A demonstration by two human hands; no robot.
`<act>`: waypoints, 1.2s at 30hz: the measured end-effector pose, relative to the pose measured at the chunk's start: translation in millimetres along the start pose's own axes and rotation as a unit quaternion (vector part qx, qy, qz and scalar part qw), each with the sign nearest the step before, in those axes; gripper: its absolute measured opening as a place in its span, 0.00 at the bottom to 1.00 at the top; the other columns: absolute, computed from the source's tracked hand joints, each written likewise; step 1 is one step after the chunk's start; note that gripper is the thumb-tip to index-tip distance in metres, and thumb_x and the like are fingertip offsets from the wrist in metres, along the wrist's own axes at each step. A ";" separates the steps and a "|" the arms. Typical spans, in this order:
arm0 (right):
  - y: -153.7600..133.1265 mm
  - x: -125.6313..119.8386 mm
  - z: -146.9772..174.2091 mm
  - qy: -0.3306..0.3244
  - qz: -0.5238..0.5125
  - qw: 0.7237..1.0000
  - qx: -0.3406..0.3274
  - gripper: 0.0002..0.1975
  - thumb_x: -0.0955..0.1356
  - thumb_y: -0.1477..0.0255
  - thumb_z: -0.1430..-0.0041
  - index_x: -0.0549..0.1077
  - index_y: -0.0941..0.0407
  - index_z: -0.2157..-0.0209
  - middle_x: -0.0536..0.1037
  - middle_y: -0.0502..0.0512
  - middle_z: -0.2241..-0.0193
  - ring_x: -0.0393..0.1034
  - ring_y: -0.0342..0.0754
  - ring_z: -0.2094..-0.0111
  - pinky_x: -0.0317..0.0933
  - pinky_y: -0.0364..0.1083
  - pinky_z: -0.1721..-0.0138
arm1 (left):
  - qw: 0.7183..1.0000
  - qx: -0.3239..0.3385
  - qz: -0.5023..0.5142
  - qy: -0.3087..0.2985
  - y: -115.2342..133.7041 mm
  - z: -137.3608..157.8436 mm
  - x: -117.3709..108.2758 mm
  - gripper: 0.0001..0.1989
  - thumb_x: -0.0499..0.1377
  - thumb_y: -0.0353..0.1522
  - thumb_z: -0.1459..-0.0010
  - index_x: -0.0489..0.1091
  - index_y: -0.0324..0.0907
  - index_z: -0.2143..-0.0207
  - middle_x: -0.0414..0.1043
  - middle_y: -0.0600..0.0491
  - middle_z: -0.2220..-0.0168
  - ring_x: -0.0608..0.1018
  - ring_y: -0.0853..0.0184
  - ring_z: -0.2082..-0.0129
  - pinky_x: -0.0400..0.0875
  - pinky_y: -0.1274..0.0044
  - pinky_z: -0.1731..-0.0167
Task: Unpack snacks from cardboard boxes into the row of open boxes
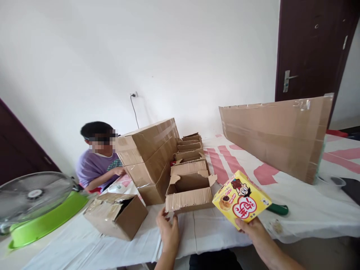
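Observation:
My right hand (254, 229) holds a yellow snack box (242, 199) with a cartoon face and red characters, lifted above the table's near edge. My left hand (168, 229) touches the front wall of an open small cardboard carton (189, 192), fingers apart. Behind that carton stands a row of several more open cartons (190, 148). To their left rise stacked, taped brown boxes (150, 157). A tipped open carton (116, 214) lies at the left front.
A white cloth with red marks covers the table (295, 202). A long flat cardboard box (277, 133) stands at the right. A green-handled tool (277, 209) lies near the snack box. A fan (33, 197) sits on a green basin at left. A seated person (98, 161) is behind the stack.

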State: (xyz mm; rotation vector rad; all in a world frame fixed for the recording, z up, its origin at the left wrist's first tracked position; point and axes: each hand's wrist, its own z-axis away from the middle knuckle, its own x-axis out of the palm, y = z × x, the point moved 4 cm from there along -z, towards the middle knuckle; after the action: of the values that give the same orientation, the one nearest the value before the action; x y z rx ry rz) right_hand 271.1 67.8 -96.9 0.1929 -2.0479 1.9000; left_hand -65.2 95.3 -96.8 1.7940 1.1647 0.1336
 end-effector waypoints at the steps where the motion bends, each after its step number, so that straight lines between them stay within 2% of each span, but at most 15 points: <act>1: -17.4 -3.7 -7.7 -0.016 0.020 0.999 -0.032 0.29 0.76 0.54 0.56 0.72 0.54 0.55 0.79 0.59 0.57 0.74 0.60 0.59 0.69 0.53 0.64 | 0.998 0.049 0.003 0.038 11.5 2.1 -13.4 0.21 0.54 0.38 0.43 0.61 0.37 0.50 0.65 0.40 0.51 0.71 0.53 0.51 0.70 0.61 0.55; 3: -59.2 -3.7 -28.1 -0.063 0.060 0.991 -0.099 0.30 0.75 0.55 0.55 0.70 0.53 0.52 0.77 0.59 0.54 0.72 0.60 0.55 0.68 0.54 0.59 | 0.981 0.165 0.017 0.098 46.9 -0.9 -38.8 0.18 0.56 0.38 0.43 0.63 0.40 0.52 0.65 0.41 0.52 0.69 0.53 0.49 0.69 0.61 0.55; 5: -104.2 7.9 -53.7 -0.104 0.128 0.974 -0.157 0.28 0.74 0.58 0.53 0.68 0.53 0.52 0.76 0.58 0.54 0.72 0.58 0.55 0.68 0.52 0.58 | 0.967 0.245 0.062 0.046 93.7 -20.2 -48.9 0.15 0.56 0.36 0.41 0.65 0.42 0.52 0.66 0.43 0.52 0.71 0.57 0.49 0.69 0.64 0.53; 7: -145.4 31.8 -81.6 -0.126 0.214 0.944 -0.216 0.25 0.74 0.62 0.53 0.67 0.54 0.54 0.76 0.56 0.56 0.72 0.55 0.58 0.68 0.50 0.60 | 0.957 0.261 0.116 -0.047 142.9 -53.8 -42.2 0.22 0.60 0.37 0.44 0.63 0.44 0.47 0.64 0.43 0.45 0.69 0.56 0.45 0.67 0.63 0.48; 9: -174.2 65.7 -108.7 -0.159 0.302 0.904 -0.257 0.24 0.72 0.67 0.51 0.66 0.53 0.51 0.76 0.54 0.55 0.71 0.52 0.56 0.66 0.49 0.56 | 0.952 0.193 0.186 -0.146 181.4 -93.1 -20.3 0.34 0.67 0.40 0.52 0.61 0.45 0.44 0.62 0.44 0.41 0.66 0.54 0.41 0.63 0.61 0.44; 11: -189.1 97.1 -134.1 -0.161 0.337 0.888 -0.269 0.26 0.73 0.73 0.54 0.67 0.54 0.52 0.75 0.53 0.54 0.70 0.52 0.53 0.63 0.50 0.51 | 0.912 0.043 0.270 -0.307 200.9 -122.9 16.0 0.38 0.73 0.39 0.63 0.66 0.44 0.49 0.69 0.46 0.45 0.69 0.54 0.43 0.64 0.64 0.45; 12: -191.3 110.1 -145.4 -0.161 0.352 0.883 -0.267 0.27 0.74 0.75 0.56 0.68 0.54 0.52 0.75 0.54 0.54 0.70 0.53 0.53 0.63 0.50 0.50 | 0.899 0.013 0.277 -0.339 205.9 -133.7 30.9 0.37 0.74 0.41 0.66 0.68 0.41 0.52 0.73 0.43 0.49 0.73 0.53 0.48 0.68 0.64 0.49; 14: -188.7 127.1 -164.3 -0.155 0.376 0.877 -0.255 0.28 0.74 0.76 0.57 0.68 0.56 0.51 0.76 0.55 0.54 0.70 0.54 0.54 0.62 0.51 0.50 | 0.886 -0.029 0.288 -0.362 204.2 -148.1 54.4 0.37 0.74 0.44 0.68 0.70 0.39 0.55 0.76 0.42 0.54 0.77 0.53 0.55 0.72 0.66 0.57; 17: -178.6 132.5 -182.3 -0.143 0.402 0.871 -0.242 0.29 0.74 0.76 0.55 0.67 0.56 0.49 0.76 0.58 0.53 0.70 0.55 0.53 0.63 0.52 0.51 | 0.883 -0.063 0.303 -0.353 186.9 -155.7 72.4 0.39 0.74 0.45 0.69 0.69 0.40 0.54 0.76 0.43 0.56 0.79 0.58 0.61 0.73 0.70 0.63; 22: -171.9 131.0 -191.5 -0.151 0.408 0.864 -0.254 0.27 0.75 0.79 0.57 0.71 0.55 0.53 0.76 0.56 0.54 0.70 0.55 0.52 0.63 0.51 0.50 | 0.881 -0.092 0.328 -0.330 170.4 -156.7 72.9 0.47 0.75 0.42 0.68 0.60 0.47 0.45 0.73 0.47 0.52 0.79 0.66 0.65 0.73 0.74 0.65; 26: -178.8 138.0 -187.5 -0.150 0.384 0.866 -0.282 0.29 0.75 0.81 0.58 0.71 0.57 0.51 0.74 0.60 0.50 0.68 0.57 0.49 0.61 0.54 0.46 | 0.876 -0.096 0.327 -0.342 177.1 -153.9 66.8 0.39 0.77 0.39 0.73 0.67 0.40 0.56 0.76 0.47 0.60 0.79 0.65 0.69 0.73 0.74 0.68; 28: -182.3 137.8 -178.7 -0.144 0.361 0.871 -0.300 0.33 0.75 0.79 0.55 0.67 0.57 0.46 0.70 0.63 0.47 0.67 0.57 0.48 0.60 0.55 0.45 | 0.874 -0.091 0.338 -0.337 182.8 -149.7 58.0 0.36 0.76 0.40 0.72 0.68 0.40 0.58 0.77 0.48 0.62 0.79 0.65 0.69 0.73 0.74 0.68; 31: -176.3 126.8 -150.9 -0.149 0.323 0.880 -0.316 0.37 0.75 0.70 0.49 0.60 0.55 0.40 0.69 0.63 0.45 0.69 0.54 0.51 0.65 0.54 0.49 | 0.867 -0.075 0.363 -0.332 189.1 -133.4 33.4 0.37 0.75 0.43 0.68 0.67 0.41 0.56 0.77 0.48 0.60 0.79 0.64 0.66 0.73 0.74 0.65; 34: -147.6 106.6 -100.8 -0.259 0.243 0.882 -0.309 0.34 0.74 0.62 0.46 0.62 0.53 0.40 0.73 0.60 0.49 0.72 0.54 0.54 0.69 0.53 0.53 | 0.860 -0.060 0.369 -0.347 182.1 -95.8 1.1 0.37 0.74 0.44 0.66 0.68 0.40 0.53 0.77 0.45 0.56 0.80 0.57 0.60 0.74 0.71 0.62; 36: -116.7 90.5 -59.6 -0.366 0.204 0.861 -0.288 0.28 0.72 0.60 0.44 0.67 0.52 0.44 0.75 0.58 0.51 0.70 0.57 0.50 0.67 0.56 0.50 | 0.874 -0.033 0.326 -0.360 164.3 -58.5 -17.6 0.34 0.73 0.44 0.63 0.70 0.39 0.55 0.77 0.43 0.55 0.79 0.53 0.56 0.75 0.68 0.59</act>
State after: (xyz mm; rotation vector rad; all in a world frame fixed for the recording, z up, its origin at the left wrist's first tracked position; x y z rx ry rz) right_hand 233.8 127.0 46.1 0.3998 -3.3075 1.4049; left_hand 0.5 105.9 65.3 1.8595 0.0076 -0.1049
